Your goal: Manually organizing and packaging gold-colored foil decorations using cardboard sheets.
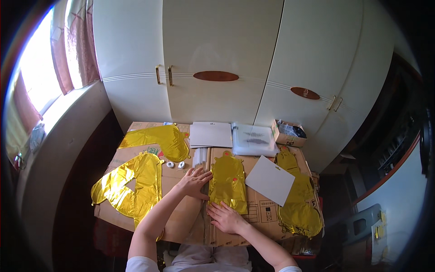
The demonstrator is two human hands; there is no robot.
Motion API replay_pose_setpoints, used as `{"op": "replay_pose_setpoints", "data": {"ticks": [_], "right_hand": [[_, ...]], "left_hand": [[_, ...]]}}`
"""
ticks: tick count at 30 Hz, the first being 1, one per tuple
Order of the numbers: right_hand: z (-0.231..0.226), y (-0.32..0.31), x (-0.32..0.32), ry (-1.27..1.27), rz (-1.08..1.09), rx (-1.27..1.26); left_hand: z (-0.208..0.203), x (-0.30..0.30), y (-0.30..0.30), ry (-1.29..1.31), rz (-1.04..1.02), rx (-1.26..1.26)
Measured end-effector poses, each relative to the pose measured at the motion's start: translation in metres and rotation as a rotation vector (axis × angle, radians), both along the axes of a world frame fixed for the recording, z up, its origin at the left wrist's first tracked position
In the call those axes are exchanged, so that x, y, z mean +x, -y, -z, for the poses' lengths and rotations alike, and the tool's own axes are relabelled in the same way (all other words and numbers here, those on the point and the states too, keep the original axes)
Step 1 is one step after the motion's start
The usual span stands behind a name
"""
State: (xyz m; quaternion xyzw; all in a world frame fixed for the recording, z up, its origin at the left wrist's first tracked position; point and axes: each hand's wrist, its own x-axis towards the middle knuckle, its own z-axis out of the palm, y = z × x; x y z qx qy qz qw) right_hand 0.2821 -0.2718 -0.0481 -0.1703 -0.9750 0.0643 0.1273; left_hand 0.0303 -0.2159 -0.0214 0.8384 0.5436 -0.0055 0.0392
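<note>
A flat gold foil balloon [229, 181], folded into a narrow strip with small red spots, lies on the cardboard in front of me. My left hand [195, 183] rests along its left edge, fingers spread and holding nothing. Flat on its lower end lies my right hand [225, 218], with the fingers stretched out. To the left is a second gold foil balloon [147, 186] with a triangular hole, and a third one [174, 140] lies behind it. Another gold foil balloon [300, 204] is spread out at the right, partly beside a white card [271, 180].
Cardboard [181, 222] covers the table. At the back are a stack of white cards [210, 135], clear plastic bags [254, 140] and a small open box [290, 133]. Thin white straws [200, 156] and two small white rolls [170, 164] lie left of the middle. Cabinets [217, 41] stand behind.
</note>
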Motion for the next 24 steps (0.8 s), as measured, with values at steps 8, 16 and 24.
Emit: {"op": "replay_pose_setpoints", "data": {"ticks": [8,16,24], "right_hand": [[0.003,0.002,0.000,0.007,0.019,-0.013],[-0.001,0.003,0.000,0.015,0.013,-0.013],[0.001,0.002,0.000,-0.025,0.029,0.009]], "left_hand": [[-0.003,0.001,-0.005,-0.045,0.024,0.012],[-0.005,0.004,0.004,-0.086,0.053,0.018],[0.002,0.000,0.003,-0.029,0.032,-0.060]]}}
